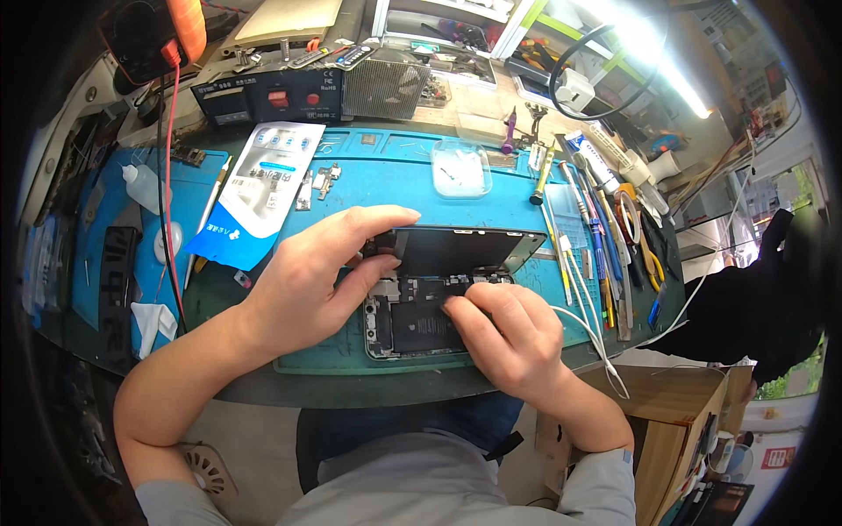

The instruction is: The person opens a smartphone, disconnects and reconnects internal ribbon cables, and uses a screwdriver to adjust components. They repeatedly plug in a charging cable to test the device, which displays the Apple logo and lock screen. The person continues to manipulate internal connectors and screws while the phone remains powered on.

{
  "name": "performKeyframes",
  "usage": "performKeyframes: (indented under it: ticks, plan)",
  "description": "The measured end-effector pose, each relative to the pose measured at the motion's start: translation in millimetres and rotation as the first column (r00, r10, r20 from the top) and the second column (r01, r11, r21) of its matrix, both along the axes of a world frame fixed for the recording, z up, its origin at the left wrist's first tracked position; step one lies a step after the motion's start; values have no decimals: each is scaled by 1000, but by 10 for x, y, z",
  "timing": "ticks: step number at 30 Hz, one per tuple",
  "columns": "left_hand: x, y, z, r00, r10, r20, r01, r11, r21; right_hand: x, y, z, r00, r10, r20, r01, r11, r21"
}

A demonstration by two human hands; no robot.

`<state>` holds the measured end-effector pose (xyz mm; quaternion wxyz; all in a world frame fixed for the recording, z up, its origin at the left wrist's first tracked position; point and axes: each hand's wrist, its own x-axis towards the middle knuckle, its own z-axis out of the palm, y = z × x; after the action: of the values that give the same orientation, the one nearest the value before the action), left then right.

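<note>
An opened phone body (410, 329) with a dark battery and small connectors lies on the blue mat (368, 193). Its dark screen panel (465, 247) stands raised along the far side. My left hand (320, 276) grips the panel's left end between index finger and thumb. My right hand (513, 337) is closed, with thumb and fingertips pressed together over the phone's inside, right of the battery's upper part; what they hold, if anything, is hidden. White cables (599, 355) lie just right of that hand.
A white-blue pouch (263, 180), bottle (142, 188) and small metal parts sit left and behind. A clear box (460, 167) stands behind the phone. Tools (592, 245) line the right side; a black power unit (259, 95) stands at back. A cardboard box (662, 386) is below right.
</note>
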<state>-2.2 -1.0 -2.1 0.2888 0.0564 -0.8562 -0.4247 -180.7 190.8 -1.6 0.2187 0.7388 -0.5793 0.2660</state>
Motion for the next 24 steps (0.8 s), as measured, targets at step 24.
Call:
performKeyframes:
  ticks: [24]
  plan:
    - [-2,11,14,1000,-2,-16,1,999,-33,-2,-8,-17,999,-11,-37,13,999,46]
